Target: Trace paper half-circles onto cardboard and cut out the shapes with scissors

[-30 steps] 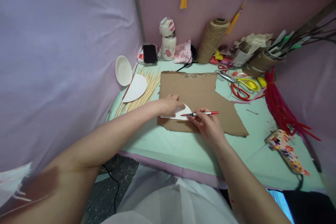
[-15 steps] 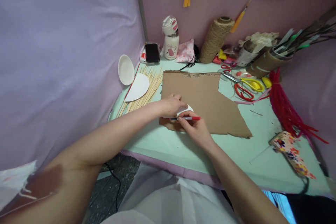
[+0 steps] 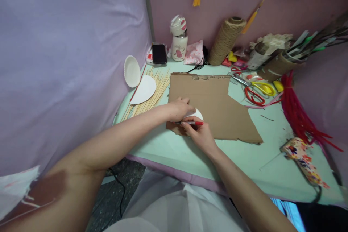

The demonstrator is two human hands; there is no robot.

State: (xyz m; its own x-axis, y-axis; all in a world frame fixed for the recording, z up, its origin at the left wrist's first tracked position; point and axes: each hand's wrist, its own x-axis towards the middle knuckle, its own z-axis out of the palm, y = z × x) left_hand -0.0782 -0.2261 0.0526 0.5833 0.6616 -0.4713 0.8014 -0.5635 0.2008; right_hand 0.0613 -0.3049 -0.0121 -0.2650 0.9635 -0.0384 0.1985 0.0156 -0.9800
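A sheet of brown cardboard [image 3: 214, 105] with torn edges lies on the table, and a white rounded piece [image 3: 199, 113], partly hidden, rests near its lower left part. My left hand [image 3: 181, 109] presses down on that white piece with its fingers stretched out. Just below and to the right, my right hand [image 3: 202, 134] grips a pen with a red end [image 3: 199, 123]. The pen lies almost level, its tip pointing left along the lower edge of the white piece, partly behind my fingers.
Thin wooden sticks [image 3: 160, 88], a white half disc [image 3: 145, 90] and a white paper bowl [image 3: 132, 71] lie left. Behind stand a bottle [image 3: 179, 45] and a twine spool [image 3: 227, 41]. Scissors [image 3: 262, 88], red pipe cleaners [image 3: 295, 112] and a patterned glue gun [image 3: 304, 159] lie right.
My right hand has slid a little to the left with the pen, and more of the white piece shows beside it. My left hand stays in place on the piece.
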